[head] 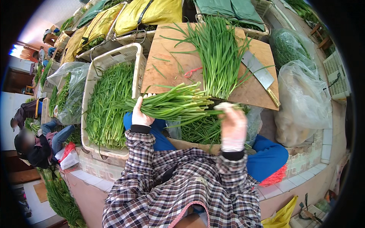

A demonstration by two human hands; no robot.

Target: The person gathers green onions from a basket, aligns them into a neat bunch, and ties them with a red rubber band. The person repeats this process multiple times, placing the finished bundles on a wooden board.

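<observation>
My left hand [141, 114] holds a bunch of garlic chives [176, 102] sideways, its pale cut ends pointing right. My right hand [233, 125], blurred by motion, is at those ends and pinches a few chive stalks [216, 112]. In front of both hands, a larger pile of garlic chives [218, 57] lies on a wooden board [176, 65], stalk ends towards me. A cleaver [258, 69] with a light handle rests on the board to the right of the pile. Below the held bunch, between my knees, loose green leaves [199, 132] fill a container, partly hidden.
At left stands a white plastic crate [87, 114] of chives. Yellow-covered crates [151, 14] and a green-covered crate [228, 10] are behind the board. Clear plastic bags [303, 99] stand at right. Red string [192, 72] lies on the board. Another person [37, 148] sits at far left.
</observation>
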